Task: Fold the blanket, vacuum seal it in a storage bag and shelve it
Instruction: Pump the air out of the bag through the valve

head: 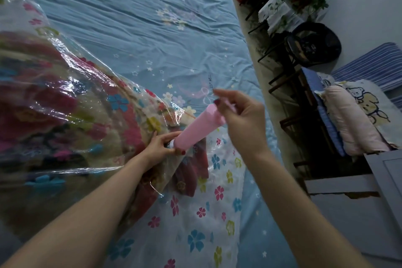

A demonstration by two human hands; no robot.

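Left hand (157, 144) fingers gripping pink pump (196, 129) base on storage bag (76, 104), right hand (241, 119) fingers pinching its handle

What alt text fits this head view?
A person's left hand grips the base of a pink hand pump on a flower-printed storage bag holding a blanket; the right hand holds the pump's top. All lies on a blue bed.

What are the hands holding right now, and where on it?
The left hand grips the pink pump at its lower end, by the storage bag; the right hand pinches its top handle.
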